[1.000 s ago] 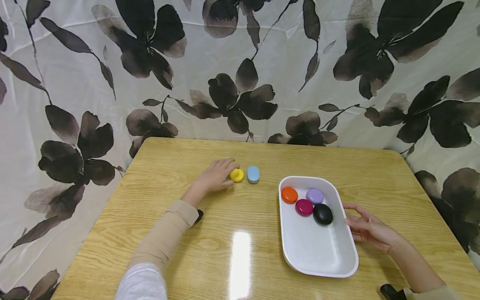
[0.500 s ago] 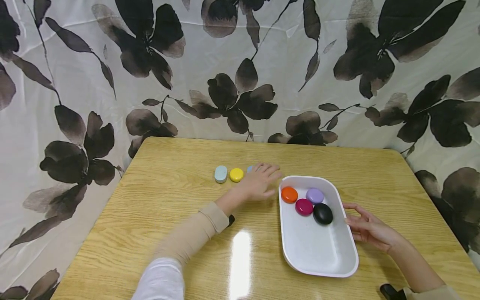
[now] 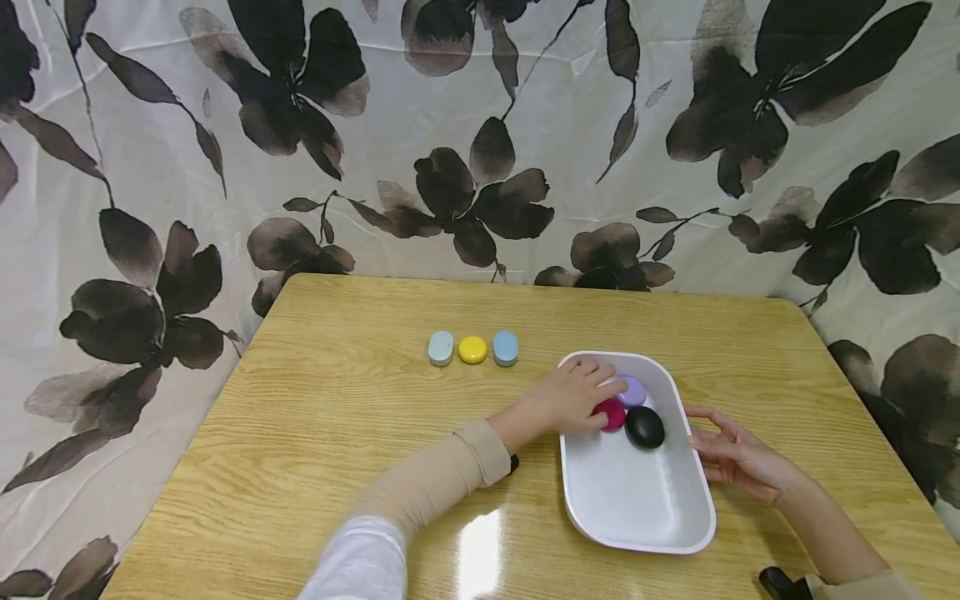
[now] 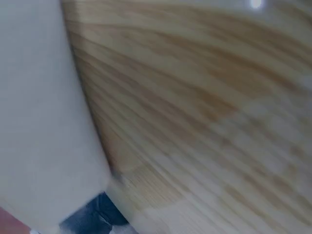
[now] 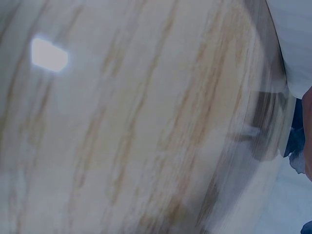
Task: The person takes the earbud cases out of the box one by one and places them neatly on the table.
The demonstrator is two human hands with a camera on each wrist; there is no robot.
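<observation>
My left hand (image 3: 573,398) reaches over the near-left part of a white tray (image 3: 637,508), its fingers spread beside a crimson disc (image 3: 612,414). Whether they touch the disc cannot be made out. A lilac disc (image 3: 632,390) and a black disc (image 3: 645,427) lie close by inside the tray. The orange disc is hidden beneath the hand. Against the tray's right side rests my right hand (image 3: 738,458), its fingers extended along the outer wall. On the table, a pale blue oval piece (image 3: 441,348), a yellow disc (image 3: 472,350) and a blue oval piece (image 3: 506,348) stand in a row.
The wooden table (image 3: 337,417) ends at the back against a floral curtain (image 3: 450,108). Both wrist views show mostly blurred tabletop and sleeve. A bright reflection lies on the table left of the tray.
My left hand has left the yellow disc and moved right across the blue oval piece into the tray, uncovering the row of three. My right hand and the tray have stayed put.
</observation>
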